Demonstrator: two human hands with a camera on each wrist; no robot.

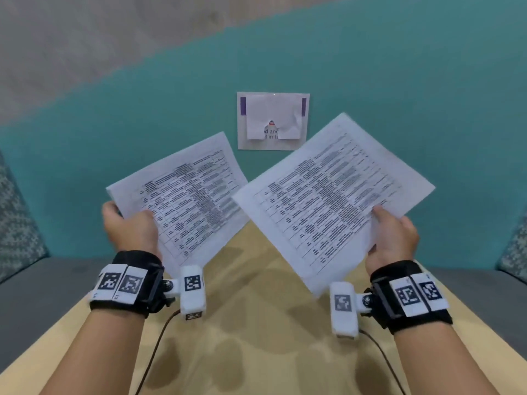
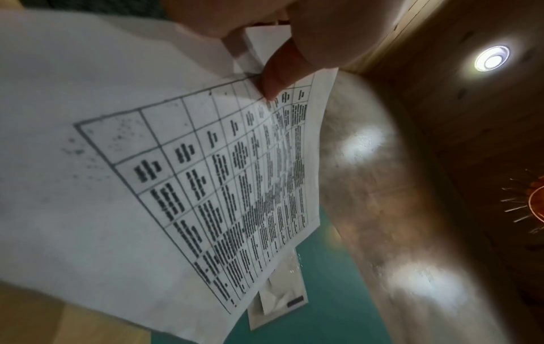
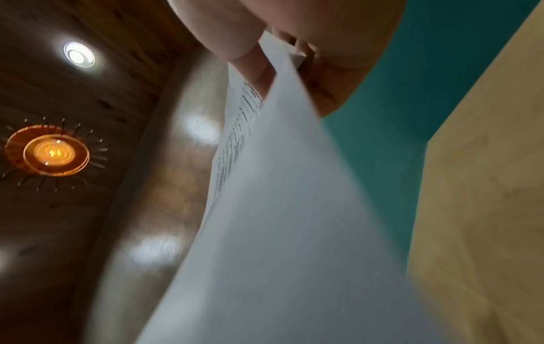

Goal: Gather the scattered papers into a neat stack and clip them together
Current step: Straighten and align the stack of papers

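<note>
Two white sheets printed with tables are lifted above the wooden table (image 1: 245, 323). My left hand (image 1: 129, 223) pinches the left sheet (image 1: 185, 198) at its left edge, thumb on the printed face. In the left wrist view that sheet (image 2: 176, 186) fills the frame under my thumb. My right hand (image 1: 392, 238) pinches the right sheet (image 1: 333, 195) at its right lower edge. The right wrist view shows the right sheet (image 3: 279, 209) nearly edge-on between thumb and fingers. The two sheets are apart, angled toward each other. No clip is in view.
A white notice with a torn paper (image 1: 273, 121) is stuck on the teal wall (image 1: 399, 81) behind the sheets. Grey seating (image 1: 34, 286) flanks the table on both sides. Ceiling lights (image 3: 78, 54) show in the wrist views.
</note>
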